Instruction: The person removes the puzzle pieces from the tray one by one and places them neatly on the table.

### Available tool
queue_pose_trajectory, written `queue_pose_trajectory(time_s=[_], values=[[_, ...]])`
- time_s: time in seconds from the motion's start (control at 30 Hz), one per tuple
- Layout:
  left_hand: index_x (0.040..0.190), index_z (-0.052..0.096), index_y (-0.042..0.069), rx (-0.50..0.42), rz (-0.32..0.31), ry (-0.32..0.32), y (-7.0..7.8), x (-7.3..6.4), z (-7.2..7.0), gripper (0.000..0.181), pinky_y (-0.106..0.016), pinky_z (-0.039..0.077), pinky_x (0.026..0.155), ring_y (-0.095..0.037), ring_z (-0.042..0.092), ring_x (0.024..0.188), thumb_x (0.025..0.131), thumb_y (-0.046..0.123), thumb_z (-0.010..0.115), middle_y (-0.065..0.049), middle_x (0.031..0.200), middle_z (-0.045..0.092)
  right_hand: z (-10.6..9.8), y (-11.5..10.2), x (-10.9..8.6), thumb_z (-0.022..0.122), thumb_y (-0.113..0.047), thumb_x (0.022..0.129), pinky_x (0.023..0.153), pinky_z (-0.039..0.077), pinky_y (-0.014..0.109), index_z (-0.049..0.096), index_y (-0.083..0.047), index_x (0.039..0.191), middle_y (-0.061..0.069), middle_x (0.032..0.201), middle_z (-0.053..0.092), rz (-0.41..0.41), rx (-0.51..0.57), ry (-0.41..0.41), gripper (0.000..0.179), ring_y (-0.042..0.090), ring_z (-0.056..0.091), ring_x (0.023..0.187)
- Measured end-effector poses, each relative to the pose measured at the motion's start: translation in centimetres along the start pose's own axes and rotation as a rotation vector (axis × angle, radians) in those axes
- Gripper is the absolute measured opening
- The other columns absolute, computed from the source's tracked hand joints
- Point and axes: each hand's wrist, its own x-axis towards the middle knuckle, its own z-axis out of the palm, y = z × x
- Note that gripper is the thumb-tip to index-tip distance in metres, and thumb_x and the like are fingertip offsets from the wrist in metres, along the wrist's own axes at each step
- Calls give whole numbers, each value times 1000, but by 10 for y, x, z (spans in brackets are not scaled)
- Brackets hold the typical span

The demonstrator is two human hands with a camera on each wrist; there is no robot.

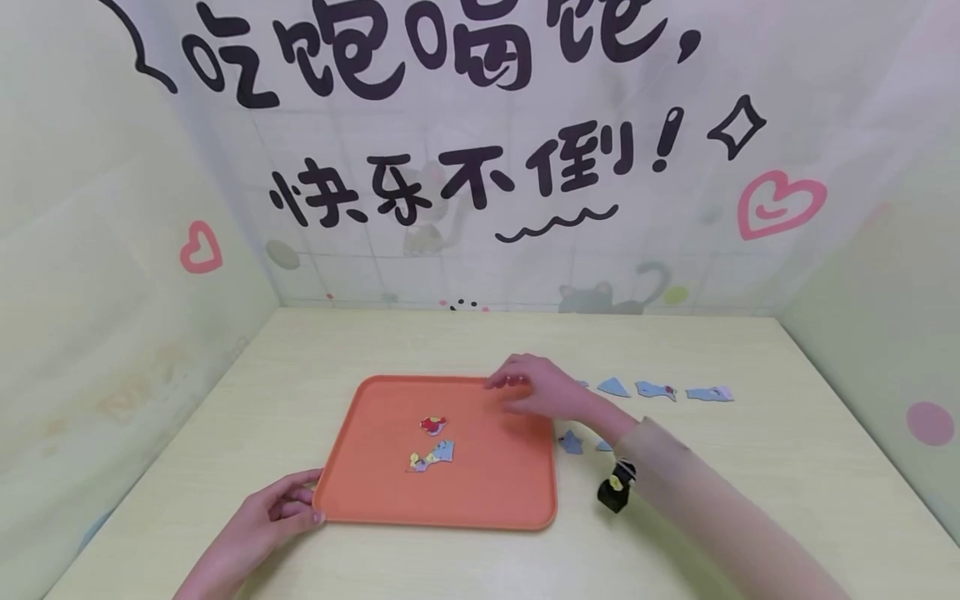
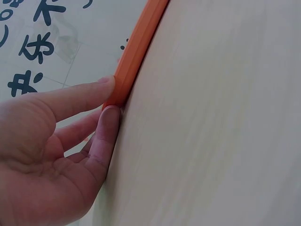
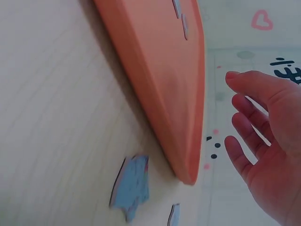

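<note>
Left hand (image 1: 283,510) pinches the tray (image 1: 480,492); right hand (image 1: 543,389) hovers above — loosely curved.

Table (image 1: 322,346): pale, light wood grain. Back sheet (image 1: 337,287) behind it, whitish, faint grid, two rows of black Chinese lettering (image 1: 477,183). Right of the lower row: four-point star (image 1: 737,127), outline only. Squiggle (image 1: 557,228) under that row. Grey cat print (image 1: 588,300) low down, lime blob (image 1: 676,295) just beside its tail. Pink heart (image 1: 201,248) on left wall (image 1: 112,208). Right wall (image 1: 877,325) has a pink dot (image 1: 930,423).
</note>
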Motion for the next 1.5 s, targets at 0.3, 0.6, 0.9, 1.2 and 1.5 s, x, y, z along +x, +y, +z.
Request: queue_pose_trajectory(time_s=[0.3,0.6,0.9,1.2,1.5], values=[[148,41,2,0,-12,9,2,0,1,72,-18,51,81,-5,63,91,87,19,75,-8,114,58,23,-10,41,71,-12,91,100,48,41,68,-14,125,4,123,66,-89,39,-83,34,23,56,115],[148,40,1,-13,1,2,0,1,0,72,-18,52,81,-5,64,90,87,18,75,-8,114,58,42,-14,63,70,-15,92,103,45,34,66,-18,128,-2,126,63,-120,42,-176,36,17,52,119],[147,41,-1,-19,37,11,4,0,0,71,-18,52,81,-4,64,89,87,17,75,-9,112,59,55,-20,68,65,-13,95,104,47,25,65,-15,130,0,129,63,-190,95,-299,35,14,52,123],[147,41,0,-10,27,10,5,-2,-1,71,-18,51,82,-5,64,90,87,18,75,-9,113,59,61,-28,68,64,-18,97,105,43,23,67,-25,127,-11,123,65,-188,-201,-284,31,8,51,120],[148,40,0,2,3,16,3,-1,0,73,-18,51,81,-4,63,91,86,19,76,-10,115,59,63,-31,66,65,-17,96,97,46,20,68,-18,124,-8,115,67,-166,-165,-283,28,8,55,108]])
